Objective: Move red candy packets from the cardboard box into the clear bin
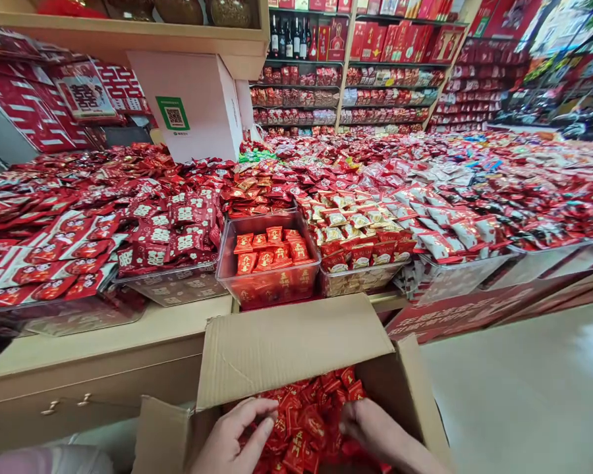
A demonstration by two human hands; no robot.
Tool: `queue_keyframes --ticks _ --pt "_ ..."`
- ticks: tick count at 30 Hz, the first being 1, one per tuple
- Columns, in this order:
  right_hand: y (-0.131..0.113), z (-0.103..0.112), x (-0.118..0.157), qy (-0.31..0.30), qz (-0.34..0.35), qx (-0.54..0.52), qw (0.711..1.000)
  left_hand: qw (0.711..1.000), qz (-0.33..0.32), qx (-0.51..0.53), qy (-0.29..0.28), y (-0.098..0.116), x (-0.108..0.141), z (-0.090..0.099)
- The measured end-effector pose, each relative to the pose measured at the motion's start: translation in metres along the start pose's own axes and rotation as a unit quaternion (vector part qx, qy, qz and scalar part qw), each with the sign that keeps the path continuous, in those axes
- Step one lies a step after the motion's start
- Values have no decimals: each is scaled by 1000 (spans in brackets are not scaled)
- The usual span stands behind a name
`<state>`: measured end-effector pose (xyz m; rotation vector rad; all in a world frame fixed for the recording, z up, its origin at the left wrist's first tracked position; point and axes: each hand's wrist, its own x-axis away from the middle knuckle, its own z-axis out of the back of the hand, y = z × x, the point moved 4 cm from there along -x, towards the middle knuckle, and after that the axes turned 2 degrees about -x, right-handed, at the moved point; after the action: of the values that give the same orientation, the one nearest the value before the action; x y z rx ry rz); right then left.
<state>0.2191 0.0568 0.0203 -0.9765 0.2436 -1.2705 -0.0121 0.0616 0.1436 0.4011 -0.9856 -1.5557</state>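
An open cardboard box (291, 349) at the bottom centre holds many small red packets with gold lettering (301, 428). At the box's left side is my left hand (240, 434), over the packets, thumb and forefinger apart with nothing visible between them. My right hand (368, 424) reaches into the box from the right, its fingers curled down at the packets; what they hold, if anything, is hidden. Behind the box, a clear plastic bin (269, 280) contains similar red packets (271, 250) laid in rows, below the bin's rim.
Neighbouring bins hold dark red packets (170, 230) on the left and cream and gold packets (356, 220) on the right. A pale counter edge (178, 322) with drawers runs behind the box. A white carton (192, 99) stands farther back, before stocked shelves (301, 95).
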Motion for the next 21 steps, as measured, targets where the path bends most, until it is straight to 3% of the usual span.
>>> queue_keyframes --ticks 3,7,12,16,21 --pt "-12 -8 -11 -27 -29 127 991 1000 -2 13 -18 -2 -6 -15" --pt "-11 -49 -27 -73 11 162 984 999 -4 38 -30 -12 -8 -27" --pt "0 -82 -37 -29 -22 181 983 998 12 51 -30 -29 -3 -25" --pt "-7 -81 -37 -31 -55 155 986 998 42 45 -32 -28 -2 -24" --pt "-36 -47 -19 -19 -39 22 999 998 51 28 -26 -28 1 -26"
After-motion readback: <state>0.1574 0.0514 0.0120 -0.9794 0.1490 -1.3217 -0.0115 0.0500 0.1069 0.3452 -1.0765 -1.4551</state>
